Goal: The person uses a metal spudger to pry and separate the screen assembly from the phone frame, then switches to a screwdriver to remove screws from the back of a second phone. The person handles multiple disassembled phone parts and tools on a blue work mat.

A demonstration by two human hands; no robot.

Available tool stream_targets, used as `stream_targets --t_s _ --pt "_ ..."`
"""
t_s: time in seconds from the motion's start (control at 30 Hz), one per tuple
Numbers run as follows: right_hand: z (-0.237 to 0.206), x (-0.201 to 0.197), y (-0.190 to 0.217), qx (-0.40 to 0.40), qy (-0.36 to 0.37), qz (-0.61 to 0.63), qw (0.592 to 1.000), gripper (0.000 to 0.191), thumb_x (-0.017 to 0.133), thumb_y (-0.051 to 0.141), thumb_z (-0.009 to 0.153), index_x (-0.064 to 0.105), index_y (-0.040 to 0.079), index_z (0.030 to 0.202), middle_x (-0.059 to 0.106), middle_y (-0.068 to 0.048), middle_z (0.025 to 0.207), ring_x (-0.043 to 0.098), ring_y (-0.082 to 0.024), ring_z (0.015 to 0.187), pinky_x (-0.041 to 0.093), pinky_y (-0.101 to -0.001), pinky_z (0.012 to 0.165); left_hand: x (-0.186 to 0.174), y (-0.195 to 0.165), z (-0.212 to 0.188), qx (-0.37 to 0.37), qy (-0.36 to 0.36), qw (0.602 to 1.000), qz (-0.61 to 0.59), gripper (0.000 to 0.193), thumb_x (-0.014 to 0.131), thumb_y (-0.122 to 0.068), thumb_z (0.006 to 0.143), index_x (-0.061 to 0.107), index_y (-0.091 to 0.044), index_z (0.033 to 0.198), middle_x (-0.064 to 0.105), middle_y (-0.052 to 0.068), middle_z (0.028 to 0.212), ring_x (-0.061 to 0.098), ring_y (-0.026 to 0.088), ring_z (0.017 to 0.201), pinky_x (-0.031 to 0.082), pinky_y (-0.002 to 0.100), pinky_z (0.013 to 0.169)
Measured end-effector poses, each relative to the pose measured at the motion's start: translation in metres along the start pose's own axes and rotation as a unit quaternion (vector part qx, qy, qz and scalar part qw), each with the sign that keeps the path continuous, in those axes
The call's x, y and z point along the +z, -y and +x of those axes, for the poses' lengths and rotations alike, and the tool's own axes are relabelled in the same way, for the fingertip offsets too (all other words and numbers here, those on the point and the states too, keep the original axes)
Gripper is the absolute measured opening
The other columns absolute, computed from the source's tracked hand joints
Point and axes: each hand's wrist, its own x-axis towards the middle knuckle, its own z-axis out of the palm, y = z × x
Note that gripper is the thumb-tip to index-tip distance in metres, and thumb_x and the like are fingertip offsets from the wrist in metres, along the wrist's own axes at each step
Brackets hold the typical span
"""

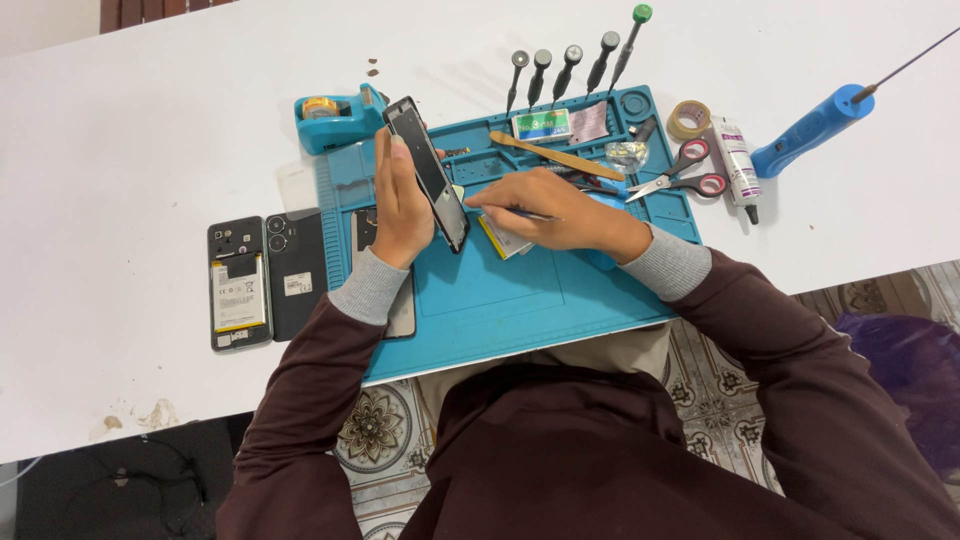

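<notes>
Person seated at a white table (pixel 120 120), working over a blue repair mat (pixel 520 300). Left hand (pixel 400 205) is wrapped around a phone frame (pixel 430 175), holding it tilted up on edge off the mat, long axis running from upper left, away from the body, down to lower right; fingers curl over its far long side, so a firm full grasp. Right hand (pixel 555 205) lies low on the mat just right of the frame, pinching a thin tool (pixel 530 214) in a narrow fingertip grip, tip pointing left toward the frame's lower end. The tip looks to be near or at that lower edge; contact cannot be told. So the frame sits to the left of the tool hand, and the right hand is the one nearest the lower end. Under the right hand lies a small flat part (pixel 503 240). Left of the mat: an opened phone (pixel 239 285) showing its battery, touching a dark back cover (pixel 295 272). Top edge: row of screwdrivers (pixel 570 65), a wooden spudger (pixel 555 155), scissors (pixel 680 175), a teal tape dispenser (pixel 335 115), a glue tube (pixel 737 160).
</notes>
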Motion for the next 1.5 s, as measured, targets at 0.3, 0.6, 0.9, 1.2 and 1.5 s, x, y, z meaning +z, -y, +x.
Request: stream_targets --t_s 0.3,0.6,0.9,1.2,1.5 --pt "0.0009 0.0002 0.0002 -0.021 -0.003 0.011 1.0 0.031 0.059 0.014 0.101 0.068 -0.001 0.127 0.075 -0.017 0.11 0.072 -0.029 0.099 0.056 -0.0395 0.083 -0.0013 0.0068 -0.0015 -0.009 -0.002 1.0 0.013 0.053 0.018 -0.039 0.115 0.054 -0.001 0.116 0.057 0.009 0.107 0.067 0.016 0.094 0.058 0.028 0.08" --pt "0.0012 0.0002 0.0004 -0.026 0.021 -0.034 0.999 0.028 0.064 0.012 0.097 0.073 0.0 0.121 0.076 -0.013 0.103 0.069 -0.028 0.094 0.054 -0.0407 0.082 -0.0012 0.0038 -0.0003 -0.038 -0.008 0.999 -0.02 0.048 0.02 -0.039 0.115 0.05 -0.003 0.123 0.055 0.007 0.105 0.068 0.015 0.099 0.061 0.026 0.08" --pt "0.001 -0.0012 0.0007 -0.037 0.034 -0.021 0.998 0.027 0.064 0.013 0.094 0.074 0.0 0.116 0.077 -0.012 0.103 0.068 -0.027 0.093 0.055 -0.0402 0.081 -0.0011 0.0045 -0.0007 -0.038 -0.012 0.999 -0.023 0.046 0.02 -0.039 0.115 0.05 -0.004 0.122 0.057 0.007 0.102 0.068 0.015 0.098 0.06 0.026 0.08" --pt "0.0018 -0.002 0.0013 -0.017 0.053 -0.023 0.998 0.029 0.063 0.014 0.093 0.074 -0.002 0.115 0.077 -0.012 0.107 0.068 -0.028 0.096 0.056 -0.0398 0.083 -0.001 0.0055 0.0003 -0.029 -0.009 0.999 -0.027 0.047 0.02 -0.039 0.115 0.049 -0.003 0.123 0.057 0.008 0.102 0.068 0.014 0.095 0.061 0.026 0.076" --pt "0.0035 -0.0035 0.0013 -0.015 0.064 -0.015 0.998 0.03 0.062 0.014 0.093 0.073 -0.004 0.114 0.076 -0.014 0.109 0.066 -0.03 0.097 0.054 -0.0406 0.085 -0.0008 0.0076 0.0001 -0.028 -0.009 1.0 -0.008 0.052 0.018 -0.041 0.116 0.051 -0.002 0.125 0.057 0.009 0.107 0.068 0.015 0.098 0.06 0.027 0.081"
